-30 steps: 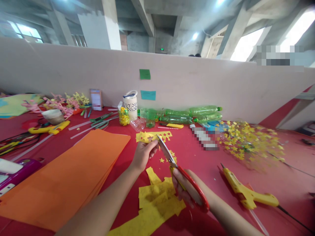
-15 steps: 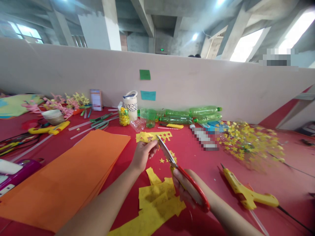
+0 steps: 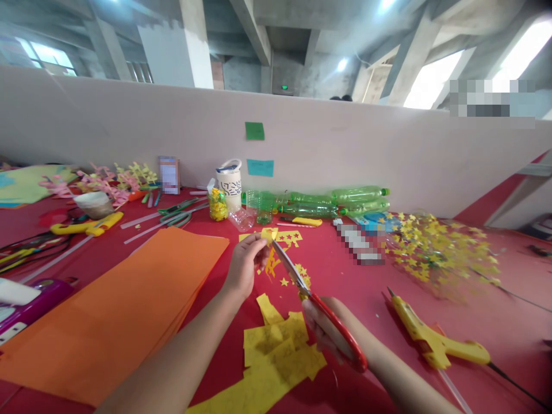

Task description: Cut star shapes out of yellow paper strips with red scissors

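Near the middle of the red table, my left hand pinches a small piece of yellow paper between thumb and fingers. My right hand is wrapped round the red handle of the scissors. The blade tips point up and left, close to the yellow piece. Beyond my left hand lies a yellow strip with star-shaped holes. Small cut yellow stars lie beside the blades. Several yellow sheets with faint drawn marks overlap nearer to me, between my forearms.
Orange sheets cover the left side. A yellow glue gun and a bunch of yellow stars are at the right. Green plastic bottles, a white cup and a yellow cutter stand or lie at the back.
My left hand has shifted slightly left and up with the yellow paper, which is turned differently. The scissors have hardly moved.
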Demonstrator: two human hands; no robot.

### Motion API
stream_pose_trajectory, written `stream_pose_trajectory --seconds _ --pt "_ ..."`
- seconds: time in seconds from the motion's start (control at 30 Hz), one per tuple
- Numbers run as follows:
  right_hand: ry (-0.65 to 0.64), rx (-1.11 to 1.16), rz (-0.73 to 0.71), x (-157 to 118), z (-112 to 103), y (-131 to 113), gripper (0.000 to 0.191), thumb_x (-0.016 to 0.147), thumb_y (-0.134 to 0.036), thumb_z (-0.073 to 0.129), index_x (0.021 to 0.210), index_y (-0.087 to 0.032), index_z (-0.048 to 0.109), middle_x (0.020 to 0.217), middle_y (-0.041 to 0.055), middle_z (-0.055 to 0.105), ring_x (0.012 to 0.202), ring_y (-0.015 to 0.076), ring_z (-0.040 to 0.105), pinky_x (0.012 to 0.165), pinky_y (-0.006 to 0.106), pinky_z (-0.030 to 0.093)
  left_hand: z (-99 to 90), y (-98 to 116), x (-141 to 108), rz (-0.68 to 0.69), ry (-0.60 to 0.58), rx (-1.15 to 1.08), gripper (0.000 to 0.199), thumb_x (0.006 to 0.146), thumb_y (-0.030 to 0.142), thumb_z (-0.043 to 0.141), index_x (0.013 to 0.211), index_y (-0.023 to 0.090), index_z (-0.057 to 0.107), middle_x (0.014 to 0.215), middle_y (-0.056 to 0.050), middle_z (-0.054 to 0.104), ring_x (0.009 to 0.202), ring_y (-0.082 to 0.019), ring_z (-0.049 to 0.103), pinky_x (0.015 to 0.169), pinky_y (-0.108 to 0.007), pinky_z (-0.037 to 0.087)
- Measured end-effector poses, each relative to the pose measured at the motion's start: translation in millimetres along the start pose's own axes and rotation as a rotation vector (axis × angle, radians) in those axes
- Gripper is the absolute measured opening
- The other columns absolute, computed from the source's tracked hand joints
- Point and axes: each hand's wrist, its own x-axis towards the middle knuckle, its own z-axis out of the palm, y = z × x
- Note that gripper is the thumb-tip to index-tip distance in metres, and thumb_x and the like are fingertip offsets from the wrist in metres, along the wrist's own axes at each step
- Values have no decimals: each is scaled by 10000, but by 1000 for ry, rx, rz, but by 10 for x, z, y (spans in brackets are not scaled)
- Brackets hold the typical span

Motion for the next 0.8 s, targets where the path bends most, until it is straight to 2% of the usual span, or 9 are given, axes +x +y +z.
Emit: stream_pose_trajectory --seconds 0.1,0.4,0.8 --pt "-12 6 19 -21 2 -41 595 759 -756 434 573 -192 443 338 -98 365 261 48 339 416 222 424 -5 2 5 26 -5 53 147 802 255 572 688 173 531 545 49 516 438 -60 427 404 -179 307" --pt "-33 -1 14 -16 -47 -48 587 754 -757 443 610 -188 470 342 -100 383 272 54 352 464 242 448 -23 20 -6 103 -82 250 233 854 287 508 646 182 496 525 49 475 436 -69 409 413 -194 316" --pt "-51 16 7 -15 -70 -18 576 784 -728 439 601 -183 474 361 -85 420 262 53 372 456 234 445 -8 35 0 69 -87 198 230 822 296 526 629 179 482 530 42 486 429 -65 395 397 -188 294"
